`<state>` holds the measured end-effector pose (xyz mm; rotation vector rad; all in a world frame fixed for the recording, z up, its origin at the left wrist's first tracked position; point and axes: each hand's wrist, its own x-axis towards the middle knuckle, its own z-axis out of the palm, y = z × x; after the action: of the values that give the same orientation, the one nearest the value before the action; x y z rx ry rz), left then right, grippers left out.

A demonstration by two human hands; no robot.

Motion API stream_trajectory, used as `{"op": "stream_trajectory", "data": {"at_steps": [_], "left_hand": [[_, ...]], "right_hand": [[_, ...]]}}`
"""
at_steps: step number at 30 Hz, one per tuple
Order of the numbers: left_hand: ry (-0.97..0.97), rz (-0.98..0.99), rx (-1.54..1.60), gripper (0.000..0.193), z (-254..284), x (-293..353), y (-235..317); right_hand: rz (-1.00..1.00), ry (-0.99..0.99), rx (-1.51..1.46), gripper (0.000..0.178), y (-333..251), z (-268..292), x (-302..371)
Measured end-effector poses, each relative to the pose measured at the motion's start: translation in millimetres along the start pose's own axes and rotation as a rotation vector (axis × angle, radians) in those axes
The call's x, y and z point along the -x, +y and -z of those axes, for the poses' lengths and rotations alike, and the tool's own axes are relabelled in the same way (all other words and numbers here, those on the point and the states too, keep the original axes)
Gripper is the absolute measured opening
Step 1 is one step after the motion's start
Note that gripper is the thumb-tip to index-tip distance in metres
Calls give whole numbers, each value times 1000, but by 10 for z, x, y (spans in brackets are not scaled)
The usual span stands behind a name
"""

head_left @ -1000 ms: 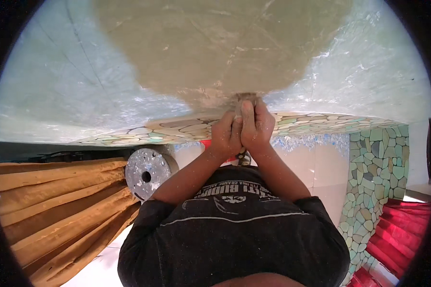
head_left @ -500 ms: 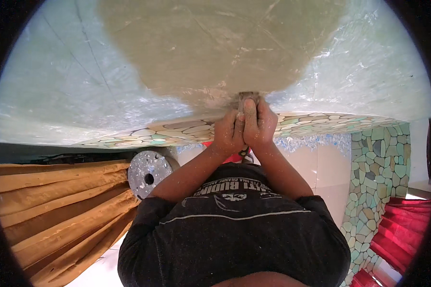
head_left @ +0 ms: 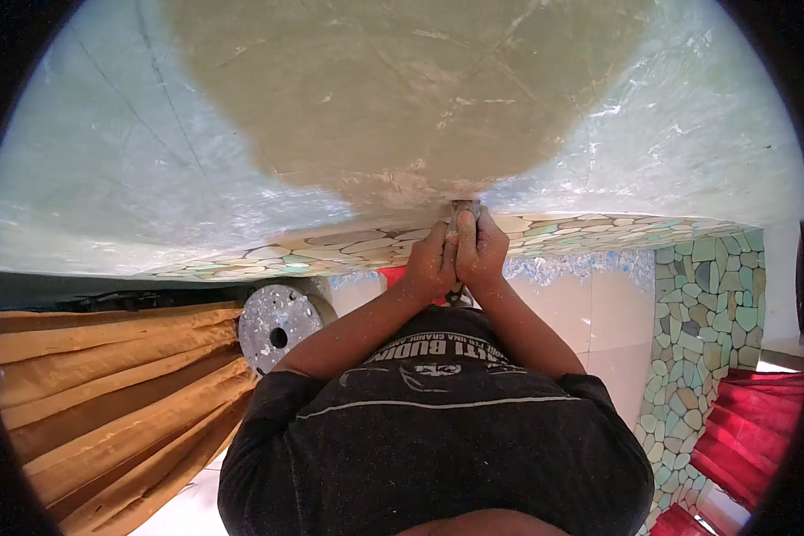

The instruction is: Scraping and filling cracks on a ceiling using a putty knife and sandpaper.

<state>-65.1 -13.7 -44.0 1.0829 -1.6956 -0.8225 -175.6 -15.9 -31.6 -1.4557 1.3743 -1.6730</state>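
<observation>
Facing the pale green wall (head_left: 402, 116), I reach my forearms forward until they converge. My right hand (head_left: 482, 255) and left hand (head_left: 431, 263) press together side by side, fingers curled, pinching a small flat-edged tool (head_left: 464, 205) against the wall's lower part.

Your left hand (head_left: 428, 263) and right hand (head_left: 483, 253) are close together, both shut around a small dark flat tool (head_left: 464, 206). It is at the bottom of a big green wall (head_left: 688, 134), but you can't tell if it touches. A big brown patch (head_left: 393, 107) is on the wall above your hands. Under the wall is a strip of flat stones (head_left: 590, 231). You wear a black shirt (head_left: 438, 456). To your left are a spotty gray round thing (head_left: 266, 314) with a hole and an orange curtain (head_left: 116, 380). To your right is red cloth (head_left: 746, 429).
</observation>
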Motion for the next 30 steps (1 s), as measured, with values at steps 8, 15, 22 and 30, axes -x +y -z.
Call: {"op": "stream_trajectory", "data": {"at_steps": [8, 15, 22, 30], "left_hand": [[43, -42, 28, 19, 16, -102, 344], [-25, 52, 2, 20, -154, 28, 146], [50, -61, 48, 18, -121, -241, 605], [96, -79, -53, 21, -232, -252, 583]], "right_hand": [[29, 32, -1, 21, -342, 78, -207], [-78, 69, -54, 24, 76, 116, 23], [17, 48, -38, 27, -483, 305, -324], [171, 52, 180, 25, -416, 389, -328]]}}
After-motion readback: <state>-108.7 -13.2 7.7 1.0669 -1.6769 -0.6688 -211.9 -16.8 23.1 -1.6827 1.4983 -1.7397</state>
